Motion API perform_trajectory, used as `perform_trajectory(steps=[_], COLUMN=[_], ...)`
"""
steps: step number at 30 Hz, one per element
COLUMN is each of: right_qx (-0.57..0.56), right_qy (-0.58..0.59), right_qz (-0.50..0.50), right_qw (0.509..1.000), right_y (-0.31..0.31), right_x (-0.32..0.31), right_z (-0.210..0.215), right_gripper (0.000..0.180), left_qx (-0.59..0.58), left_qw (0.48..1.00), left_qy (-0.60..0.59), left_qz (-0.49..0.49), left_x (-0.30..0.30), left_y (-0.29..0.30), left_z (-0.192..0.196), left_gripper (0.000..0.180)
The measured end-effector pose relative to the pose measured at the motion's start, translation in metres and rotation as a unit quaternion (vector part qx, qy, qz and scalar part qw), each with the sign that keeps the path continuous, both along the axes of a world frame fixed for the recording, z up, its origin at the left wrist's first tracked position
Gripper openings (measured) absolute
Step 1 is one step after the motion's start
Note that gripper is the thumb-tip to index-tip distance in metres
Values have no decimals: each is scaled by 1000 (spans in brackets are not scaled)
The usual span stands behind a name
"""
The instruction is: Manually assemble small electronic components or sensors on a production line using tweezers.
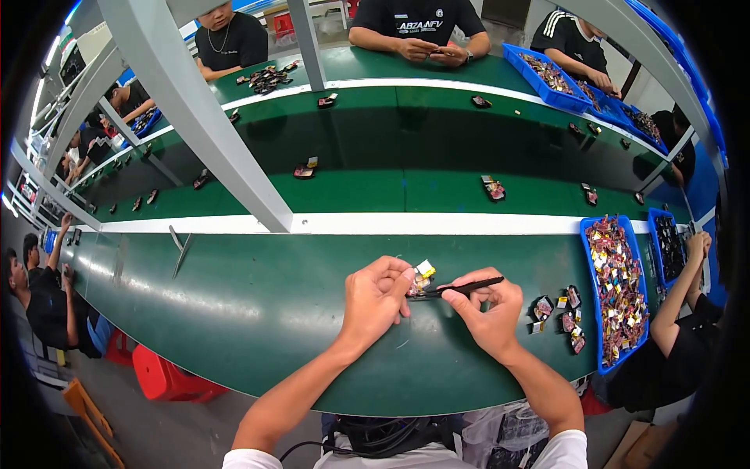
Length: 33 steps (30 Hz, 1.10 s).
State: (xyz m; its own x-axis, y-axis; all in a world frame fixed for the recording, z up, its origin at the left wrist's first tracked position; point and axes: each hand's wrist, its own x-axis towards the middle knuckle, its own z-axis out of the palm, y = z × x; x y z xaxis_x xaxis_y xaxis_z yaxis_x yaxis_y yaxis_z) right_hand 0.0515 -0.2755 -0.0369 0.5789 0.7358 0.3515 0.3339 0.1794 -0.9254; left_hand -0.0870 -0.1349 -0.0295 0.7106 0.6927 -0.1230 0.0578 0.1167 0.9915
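Above the green worktop, my left hand [372, 298] pinches a small electronic part [423, 277] with a yellow and white label. The fingers cover much of it. My right hand [491, 314] closes around a pair of black tweezers [475, 286], tilted slightly upward to the right. Their tips meet the lower side of the part; whether they grip it I cannot tell. To the right of that hand lies a loose group of similar small parts [569, 319] with black wires and pale labels.
A blue tray [598, 344] heaped with such parts stands at right, beside another blue tray [655, 217] of black pieces. Beyond a white rail [437, 224], a green conveyor [437, 191] carries scattered parts. Grey frame posts [203, 117] cross the left. Co-workers sit around; red stools [160, 375] stand lower left.
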Motion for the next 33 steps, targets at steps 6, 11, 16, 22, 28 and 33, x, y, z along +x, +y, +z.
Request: perform_trajectory(steps=[6, 11, 16, 22, 28, 33], right_qx=[1, 16, -12, -12, -33, -34], right_qy=[-50, -26, -73, 41, 233, 242], right_qz=[-29, -29, -24, -18, 17, 13], right_qw=[998, 999, 997, 999, 972, 970], right_y=[1, 2, 0, 2, 4, 4], right_x=[-2, -2, -1, -2, 1, 1], right_z=[-3, -2, -3, -4, 7, 8], right_gripper=[18, 17, 18, 16, 15, 15], left_qx=[12, 19, 34, 37, 36, 40], left_qw=[1000, 1000, 999, 999, 998, 998], left_qy=[-4, -2, 4, -7, -42, -44], left_qz=[18, 23, 17, 4, 2, 2], left_x=[1, 1, 1, 2, 3, 3], left_y=[-3, -3, -5, -7, -9, -10], left_z=[4, 1, 0, -1, -2, -1], left_gripper=[14, 14, 14, 15, 15, 15])
